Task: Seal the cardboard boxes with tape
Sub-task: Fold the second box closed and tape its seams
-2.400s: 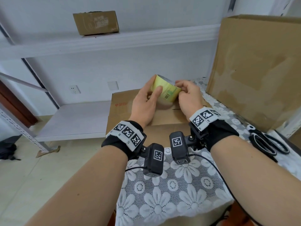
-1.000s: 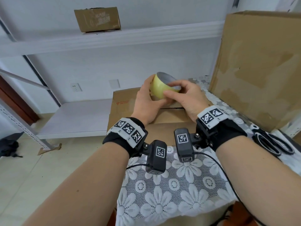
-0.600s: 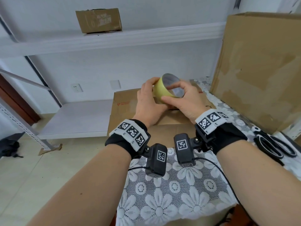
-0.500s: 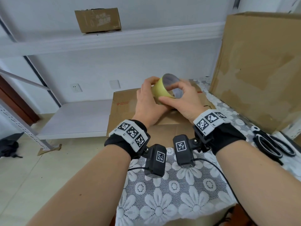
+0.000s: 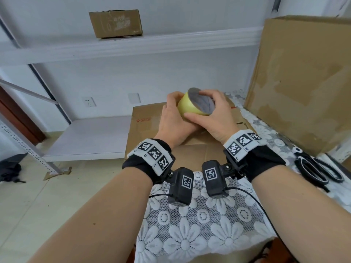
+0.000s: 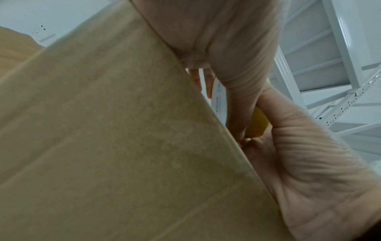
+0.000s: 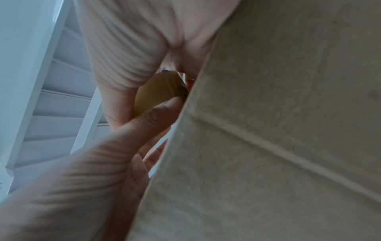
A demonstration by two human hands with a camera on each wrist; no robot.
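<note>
Both hands hold a yellow tape roll point(image 5: 191, 107) just above a flat brown cardboard box point(image 5: 146, 120) on the table. My left hand point(image 5: 174, 118) cups the roll from the left and below. My right hand point(image 5: 214, 114) grips it from the right, fingers curled over the rim into the grey core, thumb across the yellow side. In the left wrist view the tape roll point(image 6: 255, 124) shows between the fingers, beside the box point(image 6: 103, 146). The right wrist view shows the tape roll point(image 7: 158, 93) pinched against the thumb, next to the box point(image 7: 288, 130).
A large cardboard box point(image 5: 303, 80) stands upright at the right. Black scissors point(image 5: 317, 169) lie on the lace tablecloth point(image 5: 199, 224) near the right edge. A small box point(image 5: 115, 23) sits on the upper white shelf point(image 5: 133, 46). A lower shelf point(image 5: 89, 137) lies left.
The roll has been turned in my hands, its open grey core now facing up and right. My right fingers moved over the rim into the core. The hands stayed over the box.
</note>
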